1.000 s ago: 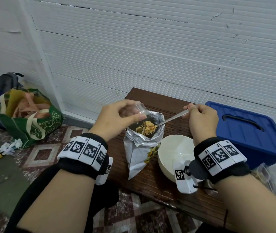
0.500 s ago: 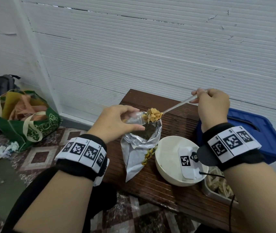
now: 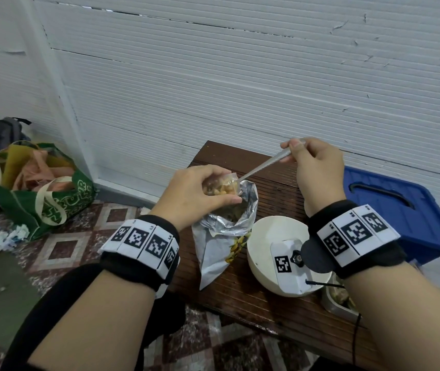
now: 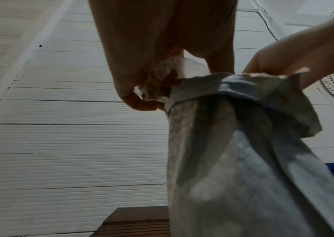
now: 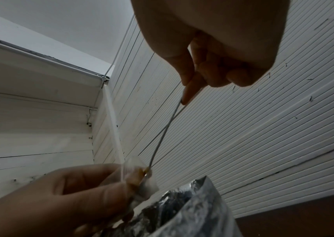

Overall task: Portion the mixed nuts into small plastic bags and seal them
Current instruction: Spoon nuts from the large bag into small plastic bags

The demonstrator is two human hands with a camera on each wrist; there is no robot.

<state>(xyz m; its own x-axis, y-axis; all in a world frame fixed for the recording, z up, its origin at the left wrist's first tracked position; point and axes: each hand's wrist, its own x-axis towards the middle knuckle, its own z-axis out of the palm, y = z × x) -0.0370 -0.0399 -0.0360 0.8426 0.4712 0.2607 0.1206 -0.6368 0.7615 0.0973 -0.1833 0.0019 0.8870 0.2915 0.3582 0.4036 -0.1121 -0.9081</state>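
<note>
A foil nut pouch (image 3: 224, 231) stands open on the brown wooden bench (image 3: 267, 303). My left hand (image 3: 197, 194) pinches a small clear plastic bag (image 3: 220, 187) just above the pouch mouth; nuts show through it. My right hand (image 3: 312, 167) grips the handle of a metal spoon (image 3: 264, 167), whose bowl end is inside the small bag. In the left wrist view the left hand (image 4: 141, 89) holds the crumpled clear bag (image 4: 157, 85) beside the pouch (image 4: 243, 152). In the right wrist view the spoon (image 5: 166, 131) runs from the right hand (image 5: 212, 64) down into the bag (image 5: 139, 178).
A white bowl (image 3: 267, 236) sits right of the pouch, with a metal tray (image 3: 339, 301) of contents behind my right wrist. A blue plastic bin (image 3: 401, 210) stands to the right. On the tiled floor at left are a green tote bag (image 3: 39, 188) and scraps.
The right hand lifted the loaded spoon out of the foil pouch and moved it up and left into the small clear bag held by the left hand.
</note>
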